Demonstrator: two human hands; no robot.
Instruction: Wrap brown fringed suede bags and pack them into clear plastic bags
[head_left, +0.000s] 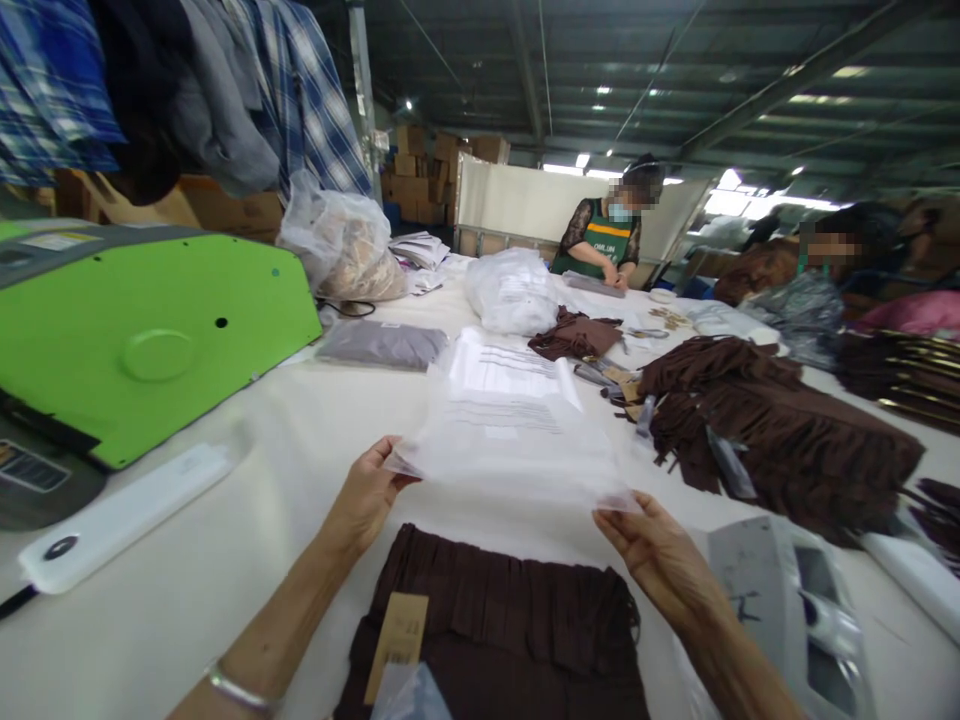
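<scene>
A clear plastic bag (pixel 517 455) with printed lines is stretched between my two hands, above the white table. My left hand (pixel 375 485) pinches its near left corner, and my right hand (pixel 646 535) grips the near right corner. Beyond it, more printed plastic bags (pixel 480 360) lie in a stack, partly hidden under the held one. Close to me lies a folded dark brown fringed garment (pixel 517 630). A tan paper tag (pixel 397 640) rests on the garment, with a small clear packet (pixel 412 695) at its lower edge.
On the left stand a green machine (pixel 187 340) and a white corded device (pixel 124 515). A grey packed garment (pixel 382 343) lies farther back. Brown fringed garments (pixel 765 430) are heaped on the right, near a grey tape dispenser (pixel 787 600). Across the table works a person (pixel 607 235) in a green apron.
</scene>
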